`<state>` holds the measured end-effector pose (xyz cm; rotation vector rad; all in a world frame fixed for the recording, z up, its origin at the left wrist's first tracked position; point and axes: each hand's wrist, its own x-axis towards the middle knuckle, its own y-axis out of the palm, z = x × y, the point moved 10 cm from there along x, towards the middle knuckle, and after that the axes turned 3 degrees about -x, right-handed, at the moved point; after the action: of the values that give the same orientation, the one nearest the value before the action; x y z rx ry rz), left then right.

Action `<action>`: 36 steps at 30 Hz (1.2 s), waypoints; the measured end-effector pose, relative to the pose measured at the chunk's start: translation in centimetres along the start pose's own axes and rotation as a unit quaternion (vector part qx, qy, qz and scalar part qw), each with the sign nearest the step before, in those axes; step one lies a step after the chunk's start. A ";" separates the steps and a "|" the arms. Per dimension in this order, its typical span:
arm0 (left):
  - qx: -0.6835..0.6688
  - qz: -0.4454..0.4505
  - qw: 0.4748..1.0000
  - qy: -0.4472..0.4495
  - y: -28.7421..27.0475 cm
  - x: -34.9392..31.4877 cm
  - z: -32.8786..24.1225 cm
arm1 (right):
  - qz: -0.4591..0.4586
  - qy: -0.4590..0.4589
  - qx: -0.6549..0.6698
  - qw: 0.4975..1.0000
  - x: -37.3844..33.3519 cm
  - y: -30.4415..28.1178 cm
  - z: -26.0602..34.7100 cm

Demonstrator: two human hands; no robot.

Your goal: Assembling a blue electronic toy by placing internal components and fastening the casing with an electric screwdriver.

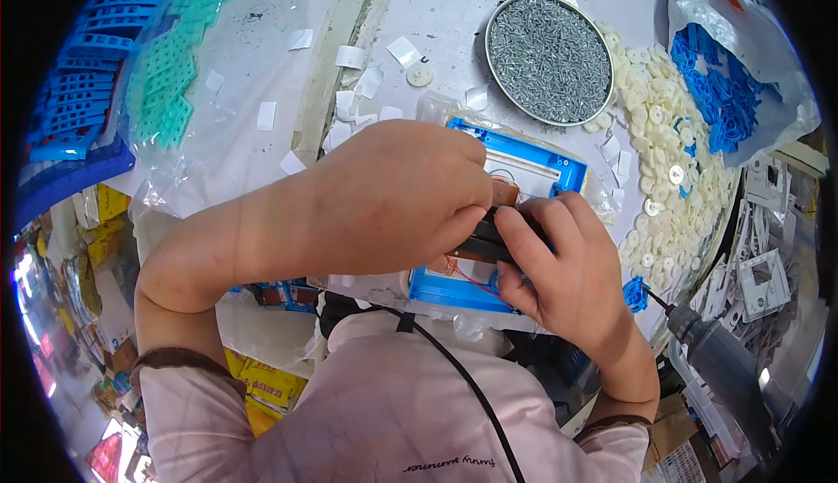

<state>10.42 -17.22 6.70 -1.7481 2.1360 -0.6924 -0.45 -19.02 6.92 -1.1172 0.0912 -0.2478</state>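
A blue plastic frame (572, 171) with a pale inside lies on the table in front of me. Over its middle is a dark, block-shaped black part (482, 247), beside a small brown piece (504, 191) and thin red wires (471, 279). My left hand (393, 199) is closed from the left, its thumb and curled fingers against the black part; the fingertips are mostly hidden. Thumb and fingers of my right hand (563, 265) grip the same part from the right. Both hands cover much of the frame.
A round tin of small screws (550, 60) stands behind the frame. Cream plastic discs (659, 134) are heaped to the right, near a bag of blue parts (720, 90). A power screwdriver (716, 352) is at lower right. Green (166, 82) and blue parts (83, 90) lie far left.
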 end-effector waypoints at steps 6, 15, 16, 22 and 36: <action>-0.018 0.023 0.997 -0.071 0.2 -0.4 1.3 | 0.031 -0.007 -0.037 0.999 0.3 0.2 0.6; -0.079 0.089 0.976 -0.180 1.2 0.6 3.4 | 0.072 -0.008 -0.053 0.996 0.8 0.6 0.8; -0.073 0.085 0.978 -0.178 1.1 0.8 3.4 | 0.072 -0.009 -0.055 0.996 0.9 0.6 0.9; -0.063 0.097 0.981 -0.153 1.4 1.9 3.8 | 0.079 -0.016 -0.054 0.995 0.9 0.7 1.0; 0.188 -0.136 0.973 0.021 -4.5 10.4 4.1 | -0.058 0.010 0.044 0.997 -0.8 -0.9 -0.6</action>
<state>13.99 -28.68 6.39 -1.8334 1.6624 -1.1304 -1.51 -19.75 7.44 -1.0328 0.0327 -0.3634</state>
